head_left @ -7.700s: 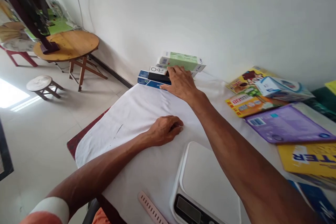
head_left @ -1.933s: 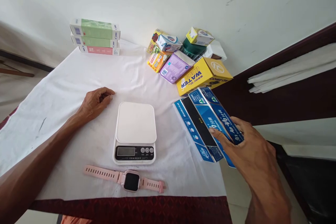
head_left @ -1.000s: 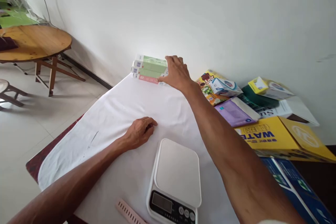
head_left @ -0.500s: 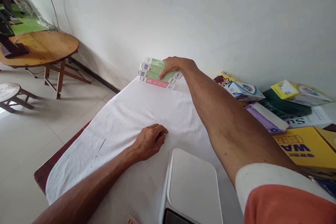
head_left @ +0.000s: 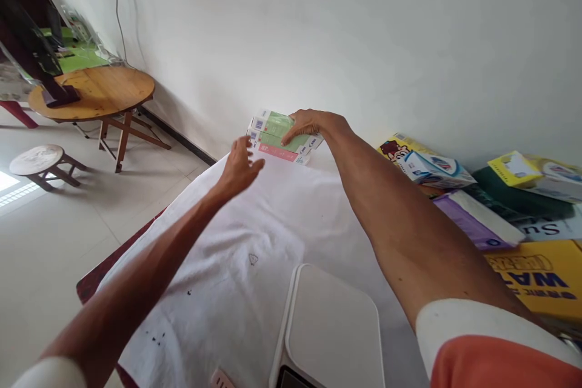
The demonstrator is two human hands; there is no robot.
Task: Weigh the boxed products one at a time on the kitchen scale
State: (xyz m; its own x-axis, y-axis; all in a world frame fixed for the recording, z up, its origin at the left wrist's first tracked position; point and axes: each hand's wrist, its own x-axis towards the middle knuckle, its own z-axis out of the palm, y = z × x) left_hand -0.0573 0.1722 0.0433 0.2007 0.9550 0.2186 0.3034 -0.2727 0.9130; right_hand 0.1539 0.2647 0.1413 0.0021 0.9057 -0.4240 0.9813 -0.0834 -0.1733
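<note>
Two green-and-white boxes (head_left: 276,125) lie at the far end of the white cloth, on or against a pink-and-white box (head_left: 278,152). My right hand (head_left: 313,123) is closed round the green boxes from above, its thumb on their near side. Just left of the boxes, my left hand (head_left: 240,165) has its fingers spread and holds nothing. Its fingertips are close to the boxes' left ends; whether they touch is unclear. A white scale (head_left: 334,321) with a dark display sits on the cloth near me.
Several packages, among them a purple pack (head_left: 475,218) and a yellow box (head_left: 539,279), are piled at the right. A wall stands behind the cloth. At the left are a round wooden table (head_left: 107,92) and a stool (head_left: 39,159). A pink object (head_left: 221,379) lies by the scale.
My left hand has moved forward from the middle of the cloth to the boxes, and its fingers have spread. My right hand keeps its hold. The view has shifted slightly.
</note>
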